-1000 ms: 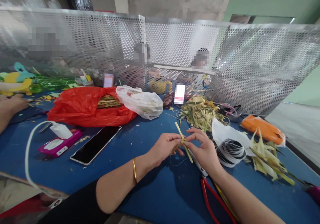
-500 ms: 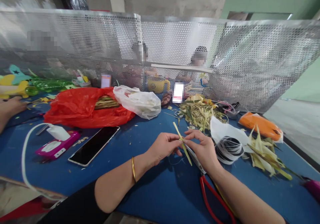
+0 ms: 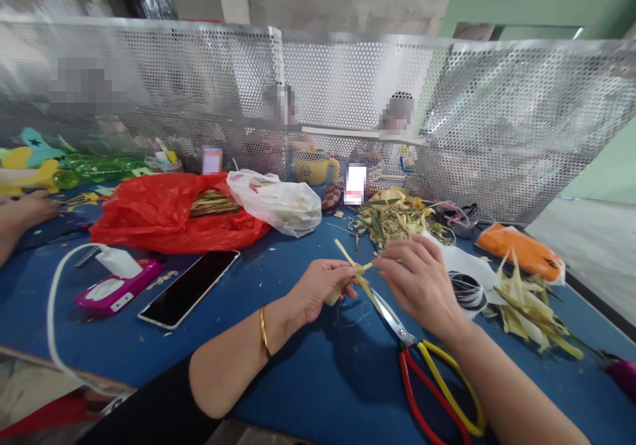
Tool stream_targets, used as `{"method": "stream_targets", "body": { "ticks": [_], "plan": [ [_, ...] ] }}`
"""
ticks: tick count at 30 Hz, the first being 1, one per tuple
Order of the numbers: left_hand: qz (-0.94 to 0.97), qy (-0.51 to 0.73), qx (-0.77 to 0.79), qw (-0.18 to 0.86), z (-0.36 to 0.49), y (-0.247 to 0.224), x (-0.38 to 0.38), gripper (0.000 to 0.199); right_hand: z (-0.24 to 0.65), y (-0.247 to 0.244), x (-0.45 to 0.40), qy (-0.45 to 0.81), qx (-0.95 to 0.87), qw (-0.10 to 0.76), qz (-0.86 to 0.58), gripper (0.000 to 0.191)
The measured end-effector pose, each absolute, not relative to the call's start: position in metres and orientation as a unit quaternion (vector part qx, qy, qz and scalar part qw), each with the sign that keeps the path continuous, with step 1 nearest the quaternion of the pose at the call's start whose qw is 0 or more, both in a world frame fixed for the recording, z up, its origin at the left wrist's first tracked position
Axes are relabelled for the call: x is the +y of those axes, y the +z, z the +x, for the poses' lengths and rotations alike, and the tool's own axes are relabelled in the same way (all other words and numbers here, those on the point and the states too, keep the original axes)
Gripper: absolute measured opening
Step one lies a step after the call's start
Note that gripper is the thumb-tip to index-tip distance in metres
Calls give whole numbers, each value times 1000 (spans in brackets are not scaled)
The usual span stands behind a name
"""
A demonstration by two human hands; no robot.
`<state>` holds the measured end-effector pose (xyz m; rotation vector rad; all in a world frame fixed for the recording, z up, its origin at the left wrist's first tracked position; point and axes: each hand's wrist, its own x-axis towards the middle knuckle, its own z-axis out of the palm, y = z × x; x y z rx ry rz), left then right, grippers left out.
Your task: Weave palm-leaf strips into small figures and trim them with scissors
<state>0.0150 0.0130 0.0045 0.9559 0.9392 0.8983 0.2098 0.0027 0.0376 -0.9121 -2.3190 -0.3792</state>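
My left hand (image 3: 325, 287) pinches a pale green-yellow leaf strip (image 3: 344, 252) between thumb and fingers; its long piece slants across the fingertips. A shorter end of strip juts right from that pinch, and my right hand (image 3: 420, 279) has its closed fingertips on this end. Below my hands, scissors (image 3: 402, 332) with one red and one yellow handle lie on the blue table (image 3: 308, 379), their blades pointing up toward the strip. Near my left fingers a thin clear thread (image 3: 354, 315) curls over the table.
A black phone (image 3: 191, 289), a purple power strip (image 3: 119, 286) with white cable and a red bag (image 3: 149, 213) lie left. Dried leaves (image 3: 397, 216), a ribbon roll (image 3: 467, 289), leaf pieces (image 3: 529, 306) and an orange packet (image 3: 519, 251) lie right. People sit behind a perforated screen (image 3: 338, 87).
My right hand has moved right and up from the crossing, drawing a strip end outward. The scissors' yellow handle and more of the blades now show. My left hand keeps its pinch.
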Motion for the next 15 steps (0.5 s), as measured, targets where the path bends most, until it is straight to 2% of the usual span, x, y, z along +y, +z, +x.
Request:
{"method": "stream_targets", "body": {
  "ticks": [3,5,7,10,12,15],
  "plan": [
    [414,417,419,692,15,2,15,26,208,37,2,-158,-924,210,-279,21],
    [428,416,416,687,16,0,15,25,203,30,1,-152,-935,196,-255,22],
    [454,406,411,678,17,0,13,24,199,23,0,-143,-931,222,-251,24],
    [491,371,415,670,18,2,10,24,194,18,-2,-88,-892,306,-321,21],
    [520,344,428,655,18,5,8,25,192,18,-2,1,-851,347,-394,15],
    [566,298,435,633,15,9,5,25,191,17,-1,185,-798,351,-454,14]
  ]
}}
